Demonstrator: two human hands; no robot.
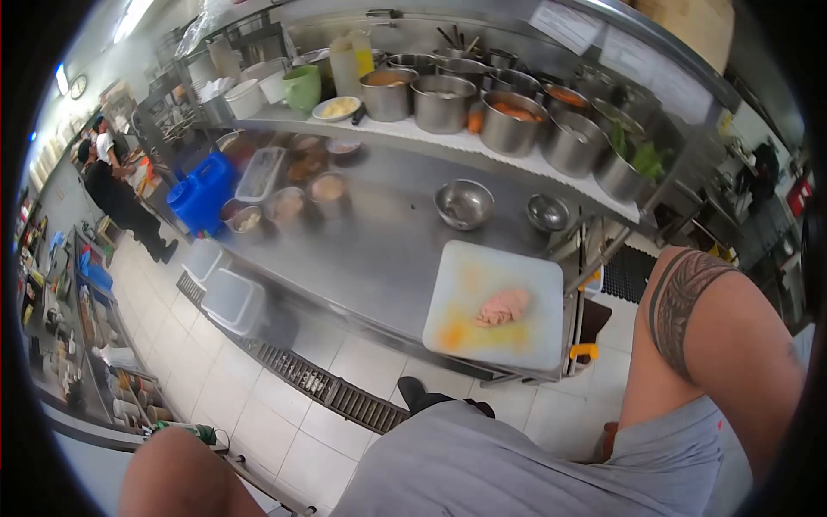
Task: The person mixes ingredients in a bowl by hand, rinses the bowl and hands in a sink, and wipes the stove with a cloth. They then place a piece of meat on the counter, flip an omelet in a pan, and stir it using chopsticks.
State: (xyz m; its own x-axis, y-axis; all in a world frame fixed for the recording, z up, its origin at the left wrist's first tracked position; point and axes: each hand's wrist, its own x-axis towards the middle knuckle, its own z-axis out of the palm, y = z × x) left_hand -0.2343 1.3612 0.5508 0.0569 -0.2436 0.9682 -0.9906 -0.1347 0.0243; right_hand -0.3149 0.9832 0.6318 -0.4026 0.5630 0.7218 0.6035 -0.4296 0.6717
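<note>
Neither of my hands shows; only parts of my two bare arms are in the picture. My left arm enters at the bottom left edge, and my bent right arm, with a dark patterned band, fills the right side. In front of me a white cutting board [452,284] lies on the steel counter [362,258], stained yellow and orange. A pale pink piece of raw meat [503,307] rests on it, right of the board's middle. Beyond the board stand a steel bowl [464,205] and a smaller metal bowl [547,212].
Steel pots [444,105], a green mug [301,88] and a plate [336,109] line the raised shelf. A blue jerrycan [203,195] and food containers [286,205] occupy the counter's far left. A drain grate [332,389] crosses the tiled floor. Two people [121,189] stand far left.
</note>
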